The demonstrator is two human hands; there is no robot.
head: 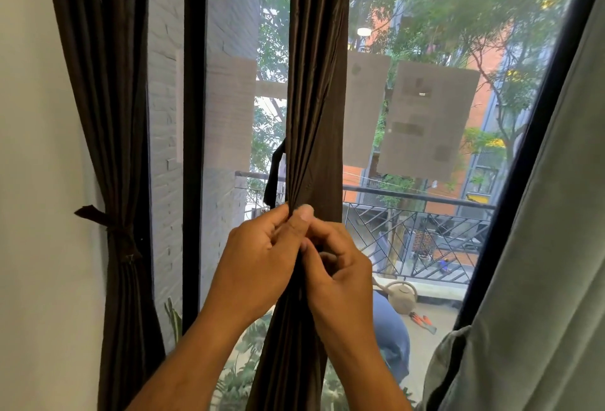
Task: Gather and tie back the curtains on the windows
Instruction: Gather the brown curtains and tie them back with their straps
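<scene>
A dark brown curtain [314, 99] of smooth, faintly glossy cloth hangs gathered into narrow vertical pleats in front of the middle of the window glass [425, 50]. Both forearms reach up from below and meet at it. The left hand [262, 256] wraps its curled fingers round the bundle, thumb pressed up against the folds; the right hand [337, 266] pinches the cloth just beside it, fingers bent inward. A dark strap [273, 178] loops out on the bundle's left side above the hands. By the left wall a second brown curtain [111, 148] is cinched with a knotted tie [108, 224]. A grey-green curtain [540, 247] drapes at right.
</scene>
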